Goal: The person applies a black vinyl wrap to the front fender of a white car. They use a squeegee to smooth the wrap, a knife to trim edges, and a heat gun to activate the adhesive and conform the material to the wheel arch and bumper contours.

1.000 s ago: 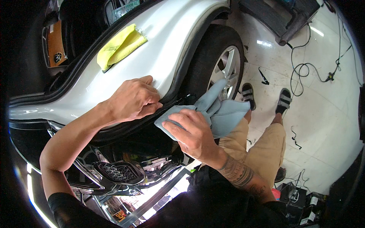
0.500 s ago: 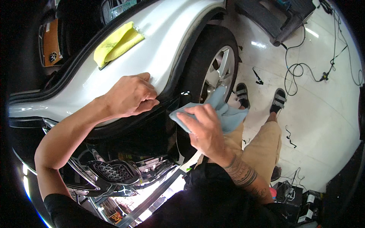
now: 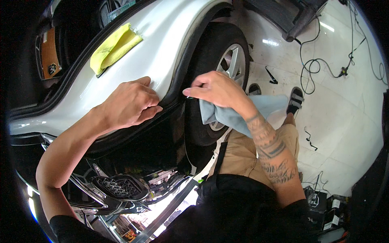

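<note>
Over the front edge of the white fender (image 3: 158,48), my left hand (image 3: 133,101) rests with its fingers curled in; whatever they may pinch is hidden. My right hand (image 3: 219,88) is at the front of the wheel arch, beside the black bumper (image 3: 150,146). A grey-blue cloth (image 3: 233,119) hangs from its curled fingers, while the thumb and forefinger point at the arch edge. Something tiny shows under those fingertips, too small to name. Behind the cloth stands the front tire (image 3: 216,36) with its silver wheel (image 3: 237,67).
A folded yellow cloth (image 3: 115,48) lies on the fender. Black cables (image 3: 314,67) and a small black tool (image 3: 271,75) lie on the pale tiled floor (image 3: 340,109). A dark stand (image 3: 283,18) is at the far right, and black boxes (image 3: 332,210) sit at the lower right.
My right hand has moved up and away from me to the arch edge, carrying the grey-blue cloth. The left hand stays at the same spot on the fender; the view has shifted slightly.
</note>
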Demonstrator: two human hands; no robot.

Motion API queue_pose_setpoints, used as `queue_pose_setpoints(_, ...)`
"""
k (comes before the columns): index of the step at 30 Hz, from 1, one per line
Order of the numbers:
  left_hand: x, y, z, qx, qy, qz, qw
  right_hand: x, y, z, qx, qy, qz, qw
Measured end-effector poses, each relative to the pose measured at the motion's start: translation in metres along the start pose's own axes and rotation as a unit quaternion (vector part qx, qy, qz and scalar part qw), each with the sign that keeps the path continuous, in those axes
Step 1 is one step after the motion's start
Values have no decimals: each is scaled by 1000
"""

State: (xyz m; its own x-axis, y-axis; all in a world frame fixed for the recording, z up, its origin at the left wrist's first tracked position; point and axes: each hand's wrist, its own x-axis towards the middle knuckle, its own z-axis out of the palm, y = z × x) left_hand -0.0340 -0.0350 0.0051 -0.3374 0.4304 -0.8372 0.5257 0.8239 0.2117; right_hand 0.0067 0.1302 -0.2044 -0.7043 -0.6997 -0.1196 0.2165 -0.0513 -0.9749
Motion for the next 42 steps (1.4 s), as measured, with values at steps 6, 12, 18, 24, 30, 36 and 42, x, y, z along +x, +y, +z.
queue_pose_setpoints(6, 3, 24, 0, 202, -22, -28, 979, 20, -9, 7, 71, -133, 36, 988)
queue_pose_setpoints(12, 25, 47, 3, 223, -103, -159, 956, -16, -25, 14, -155, 0, -51, 987)
queue_pose_setpoints(18, 33, 43, 6, 207, -56, -158, 964, -44, -3, 15, 4, 196, -29, 980)
queue_pose_setpoints(24, 29, 36, 5, 157, -46, -128, 978, -98, 50, 20, 205, 176, 166, 949)
queue_pose_setpoints(30, 54, 26, 0, 252, -128, 28, 959, -114, 65, 38, 185, 167, 200, 948)
queue_pose_setpoints(36, 66, 17, -9, 213, -179, 74, 958, -110, 45, 32, 205, 154, 195, 947)
queue_pose_setpoints(42, 58, 2, 1, 134, -108, 75, 982, -100, 19, 35, 274, -19, 69, 959)
